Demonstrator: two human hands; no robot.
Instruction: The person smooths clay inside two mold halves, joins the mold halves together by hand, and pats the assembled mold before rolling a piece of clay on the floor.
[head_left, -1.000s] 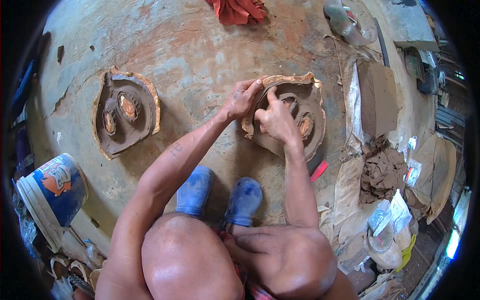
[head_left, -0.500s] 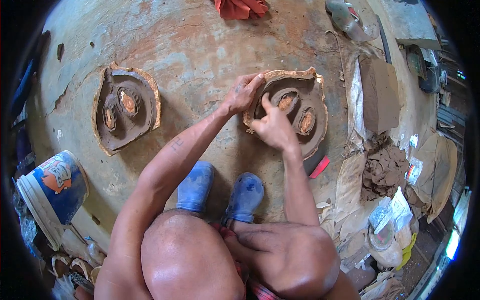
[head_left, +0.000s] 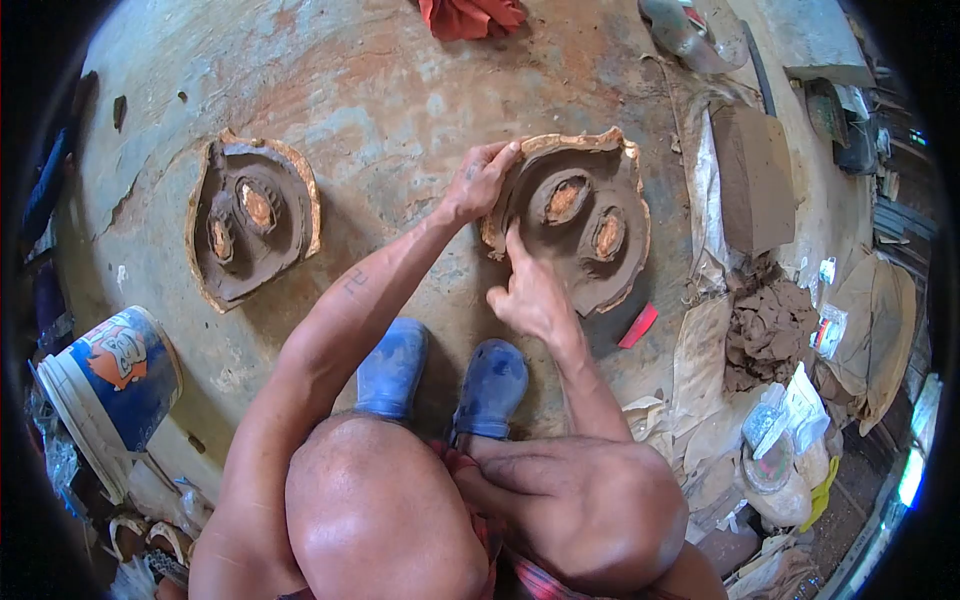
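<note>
Sitting right at the fingertips (head_left: 513,234) is a clay-lined mould (head_left: 575,265), its rim (head_left: 575,142) gripped by the left hand (head_left: 480,182), while the right hand (head_left: 537,297) lays a straight index finger (head_left: 517,250) on the inner clay (head_left: 522,195), thumb held apart. Two raised ovals (head_left: 566,201) with orange centres stand right of that finger; the hand hides part of the mould. Well left of the fingers sits a second mould (head_left: 313,215) with similar ovals; off right I see a red strip (head_left: 638,327), a clay block (head_left: 755,185) and a clay heap (head_left: 770,325).
</note>
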